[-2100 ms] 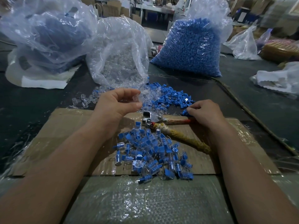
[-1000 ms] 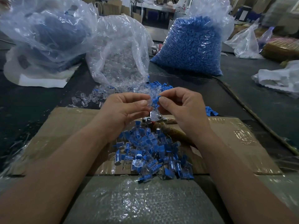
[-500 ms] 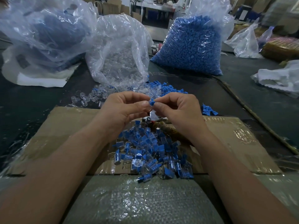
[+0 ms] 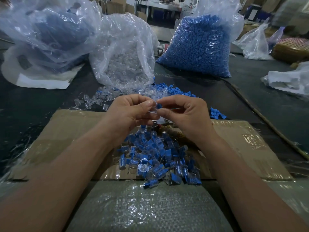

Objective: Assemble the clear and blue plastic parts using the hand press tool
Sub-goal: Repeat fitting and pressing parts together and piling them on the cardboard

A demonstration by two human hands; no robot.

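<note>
My two bare forearms reach forward over a dark counter (image 4: 33,104), and my hands meet in the middle of the view. My left hand (image 4: 132,113) has its fingers curled and pinches a small clear part (image 4: 153,112) between thumb and fingertips. My right hand (image 4: 185,114) pinches a small blue part (image 4: 158,106) the same way. The two parts touch where my fingertips come together, raised above the counter. I cannot tell how far one sits inside the other.

Below my hands a flattened sheet of cardboard (image 4: 66,131) lies on the counter. On it sits a heap of joined clear-and-blue pieces (image 4: 158,158). The hand press tool (image 4: 172,131) lies on the cardboard just under my right hand, mostly hidden, with only a dark knob and a wrapped handle showing.

Beyond my hands, loose clear parts (image 4: 90,101) and loose blue parts (image 4: 217,113) are scattered on the counter. Behind them stand an open plastic bag of clear parts (image 4: 123,61) and, to its right, a full bag of blue parts (image 4: 197,47). A third crumpled plastic bag (image 4: 46,30) sits at the far left.
</note>
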